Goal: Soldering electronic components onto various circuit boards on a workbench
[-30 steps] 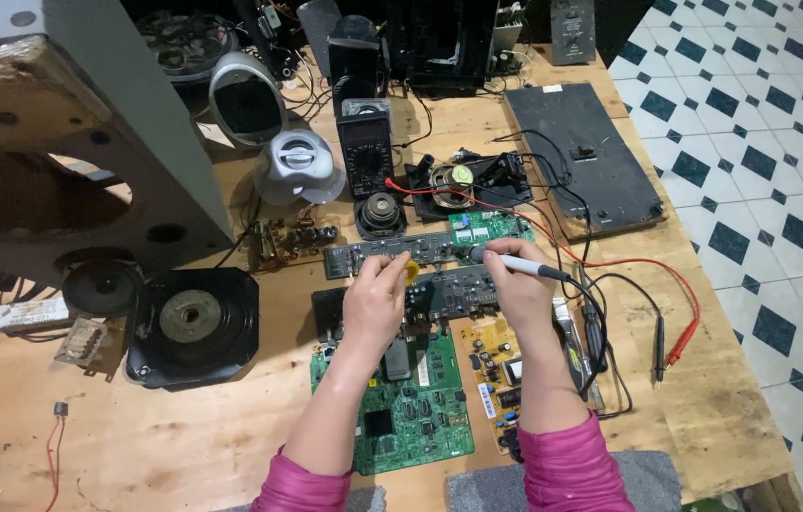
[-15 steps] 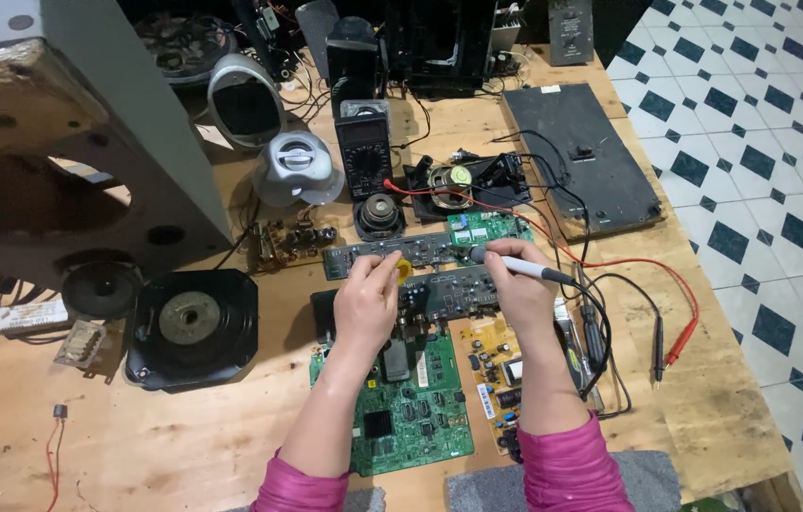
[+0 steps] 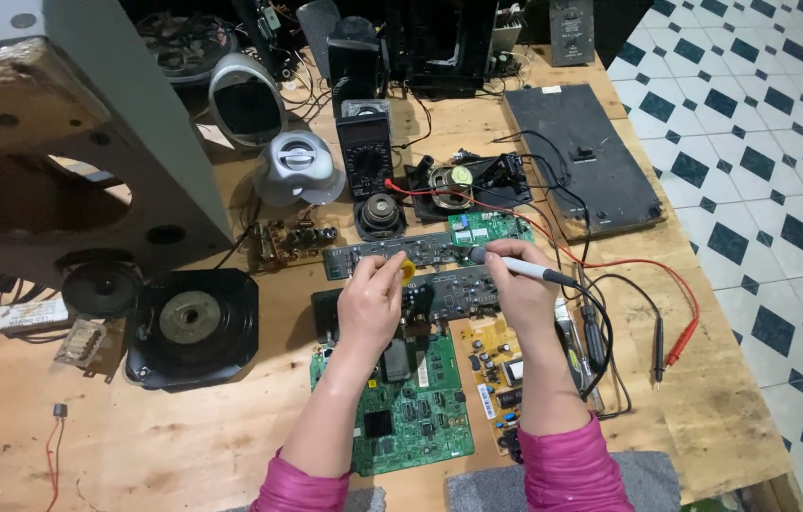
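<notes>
Pinching small yellow round part (image 3: 406, 273) in left-hand fingers (image 3: 384, 275), gripping grey pen-shaped soldering iron (image 3: 523, 269) in right-hand fingers (image 3: 506, 261) over long dark circuit board (image 3: 463, 289).

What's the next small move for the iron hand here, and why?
Probably bring the soldering iron tip down to the spot on the long dark circuit board in front of the left hand. The right hand grips the iron, tip aimed left toward the yellow piece pinched in the left fingers. Contact itself can't be confirmed.
</notes>
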